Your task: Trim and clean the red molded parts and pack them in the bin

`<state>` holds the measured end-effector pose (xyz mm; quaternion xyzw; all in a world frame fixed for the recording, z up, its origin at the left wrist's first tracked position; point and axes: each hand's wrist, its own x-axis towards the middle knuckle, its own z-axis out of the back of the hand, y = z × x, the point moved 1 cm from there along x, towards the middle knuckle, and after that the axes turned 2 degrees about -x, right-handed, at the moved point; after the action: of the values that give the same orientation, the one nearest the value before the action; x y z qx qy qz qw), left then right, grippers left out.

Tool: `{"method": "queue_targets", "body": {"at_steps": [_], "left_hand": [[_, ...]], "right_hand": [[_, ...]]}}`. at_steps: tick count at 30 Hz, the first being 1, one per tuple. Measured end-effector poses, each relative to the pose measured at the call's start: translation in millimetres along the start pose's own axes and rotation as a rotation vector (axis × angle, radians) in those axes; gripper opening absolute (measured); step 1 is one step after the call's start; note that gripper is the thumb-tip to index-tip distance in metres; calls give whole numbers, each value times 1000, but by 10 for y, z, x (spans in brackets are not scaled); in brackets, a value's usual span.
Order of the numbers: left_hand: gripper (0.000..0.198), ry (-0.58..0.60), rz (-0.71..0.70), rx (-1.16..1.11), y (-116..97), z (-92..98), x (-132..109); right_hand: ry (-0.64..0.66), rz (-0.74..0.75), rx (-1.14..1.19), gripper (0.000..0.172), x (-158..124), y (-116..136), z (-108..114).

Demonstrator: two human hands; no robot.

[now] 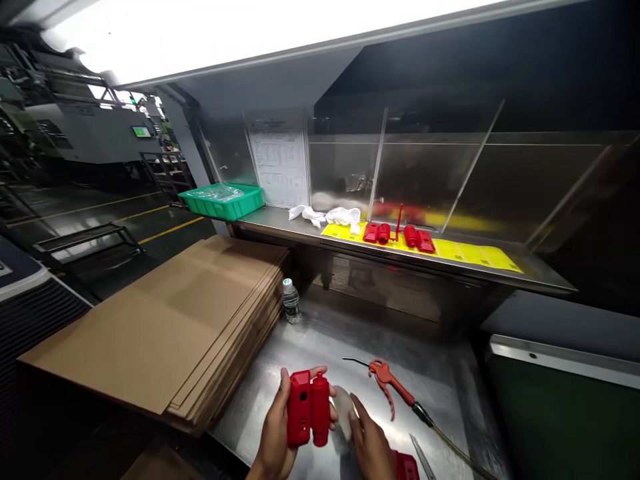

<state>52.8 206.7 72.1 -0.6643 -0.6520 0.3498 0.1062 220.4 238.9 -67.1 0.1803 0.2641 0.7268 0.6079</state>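
My left hand (274, 430) is wrapped round a red plastic part (300, 410), made of a flat housing and a ribbed cylinder side by side, held upright above the metal bench. Close on its right, my right hand (371, 441) grips a pale, flat, rounded pad (343, 412); blur hides what it is made of. Another red part (407, 467) lies partly hidden beside my right hand. Next to that is a slim metal blade or knife (423, 456). An orange air blow gun (393, 383) rests on the bench beyond my right hand.
Stacked cardboard sheets (165, 320) stand left of the bench (330, 333), beside a water bottle (291, 303). The raised shelf (270, 223) bears a green bin (225, 202), white cloths (343, 217) and red parts (411, 236) on yellow sheets (465, 253). A hose (457, 450) trails right.
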Motion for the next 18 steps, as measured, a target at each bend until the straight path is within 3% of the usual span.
{"method": "queue_targets", "body": {"at_steps": [3, 7, 9, 12, 13, 16, 18], "left_hand": [[69, -9, 41, -33, 111, 44, 134], [65, -15, 83, -165, 215, 111, 287], [61, -28, 90, -214, 258, 176, 361], [58, -94, 59, -247, 313, 296, 473], [56, -123, 42, -255, 328, 336, 512], [51, -213, -13, -256, 354, 437, 636], [48, -255, -54, -236, 347, 482, 709]], "right_hand": [[37, -108, -148, 49, 445, -472, -60], [-4, -260, -335, 75, 829, -993, 55], [33, -266, -378, 66, 943, -1125, 96], [88, -161, -380, 31, 995, -1208, 185], [102, -111, -367, 27, 974, -1223, 230], [130, 43, -309, 44, 816, -1251, 356], [11, 152, -272, 53, 668, -1239, 399]]}}
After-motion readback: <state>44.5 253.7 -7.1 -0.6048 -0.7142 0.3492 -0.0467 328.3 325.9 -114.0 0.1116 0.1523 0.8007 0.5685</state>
